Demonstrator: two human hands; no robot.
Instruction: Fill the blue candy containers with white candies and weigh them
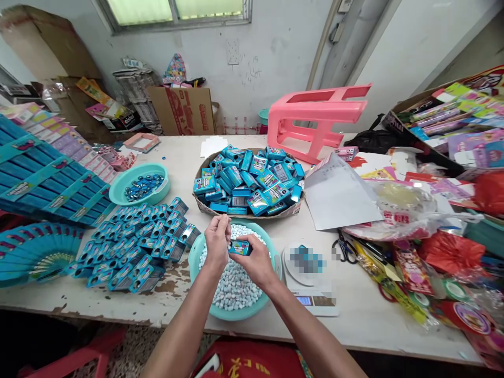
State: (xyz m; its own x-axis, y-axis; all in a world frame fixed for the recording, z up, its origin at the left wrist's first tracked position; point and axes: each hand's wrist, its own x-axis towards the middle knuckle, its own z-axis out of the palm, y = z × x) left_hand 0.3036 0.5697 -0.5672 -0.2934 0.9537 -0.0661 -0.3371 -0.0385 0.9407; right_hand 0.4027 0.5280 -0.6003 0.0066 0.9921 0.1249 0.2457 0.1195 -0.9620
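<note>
My right hand (256, 259) holds a small blue candy box (239, 247) over a turquoise basin (233, 315). Pale round candies (236, 289) fill much of this basin. Beside the box's left end is my left hand (218, 237), its fingers pinched together; whatever they hold is too small to make out. Just behind, a cardboard tray (271, 215) is heaped with blue candy boxes (252, 178). To the left, many similar boxes (134, 247) stand in tilted rows with openings in their ends.
A turquoise bowl (165, 184) with shiny blue pieces sits at left, near blue display packs (51, 173). Right of the basin is a white scale (321, 308) with a blurred load. Scissors (345, 248), packets and a pink stool (315, 113) occupy the right side.
</note>
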